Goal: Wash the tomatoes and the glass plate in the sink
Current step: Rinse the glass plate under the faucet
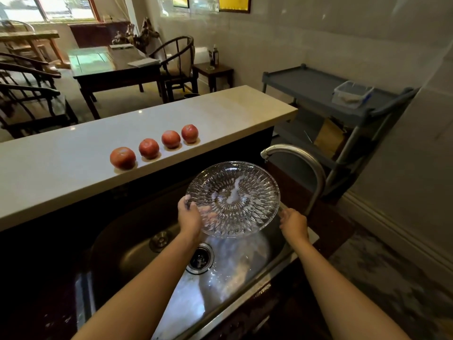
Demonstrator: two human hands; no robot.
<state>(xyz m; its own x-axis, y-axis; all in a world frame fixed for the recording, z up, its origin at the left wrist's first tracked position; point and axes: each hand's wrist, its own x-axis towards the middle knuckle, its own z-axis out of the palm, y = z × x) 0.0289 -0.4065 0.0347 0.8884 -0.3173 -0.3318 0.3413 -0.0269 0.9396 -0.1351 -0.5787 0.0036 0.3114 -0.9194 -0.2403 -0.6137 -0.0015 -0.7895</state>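
I hold the glass plate (pixel 232 200) tilted over the sink (pixel 137 244), below the tap (pixel 294 153), so water runs off. My left hand (pixel 188 214) and right hand (pixel 293 223) clasp opposite rims. Four tomatoes (pixel 149 148) wait on the worktop (pixel 61 168). No readable writing anywhere.

— Where is the round cut-glass plate (pixel 232 200)?
— Above the steel sink (pixel 137 244), between the left hand (pixel 188 214) and right hand (pixel 293 223), faucet (pixel 294 158) behind-right.
— And the four red tomatoes (pixel 149 148)?
— In a row on the pale stone counter (pixel 61 173) behind the sink.
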